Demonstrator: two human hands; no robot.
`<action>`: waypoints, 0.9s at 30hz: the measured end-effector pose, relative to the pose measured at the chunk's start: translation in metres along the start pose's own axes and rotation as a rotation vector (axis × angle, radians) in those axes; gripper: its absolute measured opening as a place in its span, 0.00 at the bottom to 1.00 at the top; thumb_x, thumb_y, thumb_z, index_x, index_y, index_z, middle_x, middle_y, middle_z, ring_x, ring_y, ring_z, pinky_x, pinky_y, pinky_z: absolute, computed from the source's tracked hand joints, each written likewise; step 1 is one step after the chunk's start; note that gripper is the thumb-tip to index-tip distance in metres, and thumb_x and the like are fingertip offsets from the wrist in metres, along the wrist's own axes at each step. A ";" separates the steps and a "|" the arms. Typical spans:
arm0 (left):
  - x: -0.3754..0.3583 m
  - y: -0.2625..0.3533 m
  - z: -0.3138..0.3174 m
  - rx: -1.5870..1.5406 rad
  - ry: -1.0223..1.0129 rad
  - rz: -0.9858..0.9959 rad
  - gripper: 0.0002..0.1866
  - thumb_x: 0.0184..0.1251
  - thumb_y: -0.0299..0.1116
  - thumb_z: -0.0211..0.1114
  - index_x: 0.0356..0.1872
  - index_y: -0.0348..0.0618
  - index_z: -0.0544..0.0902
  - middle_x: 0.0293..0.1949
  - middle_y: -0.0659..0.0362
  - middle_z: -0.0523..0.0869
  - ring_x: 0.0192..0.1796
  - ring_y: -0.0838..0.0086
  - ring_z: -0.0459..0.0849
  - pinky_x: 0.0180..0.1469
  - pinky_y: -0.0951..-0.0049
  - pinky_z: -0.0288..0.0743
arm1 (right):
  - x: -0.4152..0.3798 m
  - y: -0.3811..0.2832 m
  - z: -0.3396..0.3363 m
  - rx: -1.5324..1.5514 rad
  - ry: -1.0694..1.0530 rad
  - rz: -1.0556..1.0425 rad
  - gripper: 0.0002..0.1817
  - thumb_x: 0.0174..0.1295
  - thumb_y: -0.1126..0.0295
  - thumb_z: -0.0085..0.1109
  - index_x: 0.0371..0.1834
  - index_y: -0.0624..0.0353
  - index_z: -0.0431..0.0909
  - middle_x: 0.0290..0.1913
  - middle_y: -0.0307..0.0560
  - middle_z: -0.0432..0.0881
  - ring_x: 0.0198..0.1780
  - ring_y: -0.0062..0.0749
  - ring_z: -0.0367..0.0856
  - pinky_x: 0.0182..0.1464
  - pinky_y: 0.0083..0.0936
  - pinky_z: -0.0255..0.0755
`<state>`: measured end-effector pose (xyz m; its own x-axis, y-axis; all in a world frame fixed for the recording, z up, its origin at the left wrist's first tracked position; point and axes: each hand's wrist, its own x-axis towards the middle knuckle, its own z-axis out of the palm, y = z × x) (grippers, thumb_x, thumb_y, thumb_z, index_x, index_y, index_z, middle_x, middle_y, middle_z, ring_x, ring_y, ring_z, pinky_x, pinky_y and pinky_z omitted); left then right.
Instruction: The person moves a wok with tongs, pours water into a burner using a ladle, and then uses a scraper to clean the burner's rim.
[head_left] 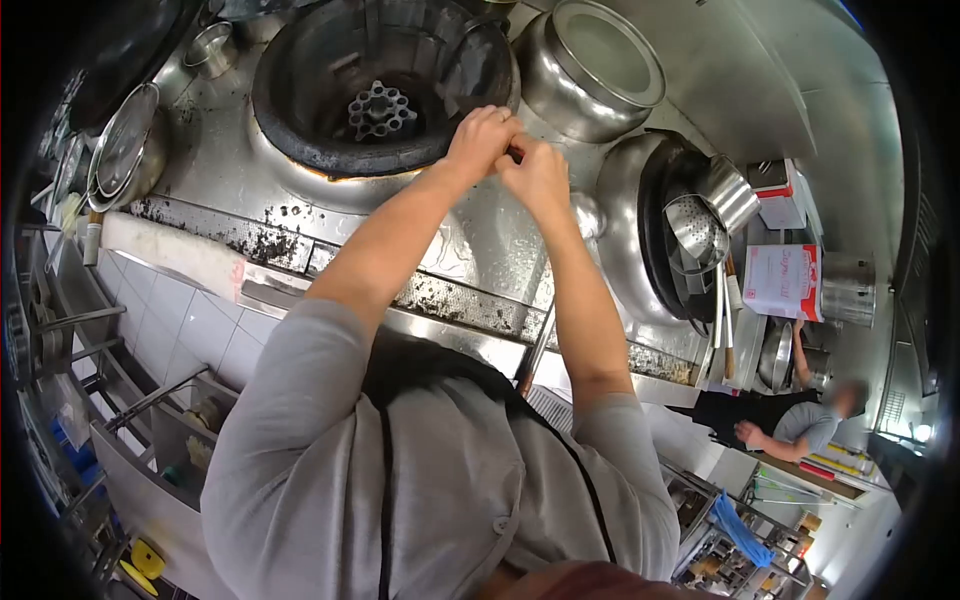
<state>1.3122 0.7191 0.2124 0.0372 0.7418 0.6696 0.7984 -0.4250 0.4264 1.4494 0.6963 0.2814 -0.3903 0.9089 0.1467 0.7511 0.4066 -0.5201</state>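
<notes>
Both my hands meet at the right edge of a wok burner (385, 165) with a thick black rim. My left hand (483, 142) is closed, its knuckles up, and lies over the rim. Against it presses my right hand (536, 172), also closed, above the wet steel stove top. A small dark spot shows between the two hands; what the fingers grip, if anything, is hidden. Inside the burner's dark bowl sits a burner head (381, 111) with a ring of holes.
A round steel pot (590, 75) stands behind my hands. To the right are a perforated ladle (692, 228) over a dark-rimmed wok station and a red-and-white box (783, 283). A strainer (125, 140) and a rolled white cloth (175, 250) lie left. Another person (790, 425) works far right.
</notes>
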 end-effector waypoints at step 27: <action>0.008 0.000 0.006 -0.002 -0.066 -0.029 0.09 0.49 0.28 0.71 0.33 0.46 0.83 0.39 0.54 0.85 0.47 0.56 0.85 0.51 0.58 0.79 | 0.015 -0.004 -0.010 -0.009 0.011 0.064 0.16 0.52 0.66 0.63 0.42 0.56 0.91 0.36 0.63 0.88 0.41 0.59 0.89 0.49 0.46 0.81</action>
<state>1.3162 0.7284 0.2141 0.0537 0.7866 0.6151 0.7986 -0.4036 0.4465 1.4462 0.7090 0.2934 -0.3354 0.9340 0.1231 0.7788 0.3484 -0.5216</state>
